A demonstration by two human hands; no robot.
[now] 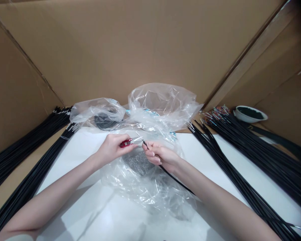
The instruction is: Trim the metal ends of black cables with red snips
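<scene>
While cardboard walls (150, 43) rise behind and beside everything, the big clear plastic bag (147, 197) lies in the middle of the white tabletop (77, 147). Farthest to the left of the bag runs the outer left cable bundle (27, 137), black, with pale tips at its far end. Nearer the bag, on that same side, is the inner left cable bundle (40, 167), also black. Just beside the bag's far left part sits a smaller plastic wrapping (90, 108) with a dark coil (105, 121) showing through it.

Over the bag's left part, my left hand (115, 147) has its fingers closed around the red-handled snips (126, 143), whose blades point right. Under the blades, a grey mass (137, 163) shows in the bag. Above the bag's middle, my right hand (160, 155) pinches the black cable (177, 180) close to its end, fingers shut on it; its stripped tip is right by the blades, though I can't tell whether they touch. The cable trails down to the right over the bag.

To the right of the bag comes the inner right cable bundle (225, 162), then the outer right cable bundle (256, 154) with coloured wire ends. Farthest right of the bag is a white bowl (248, 119) holding something dark.
</scene>
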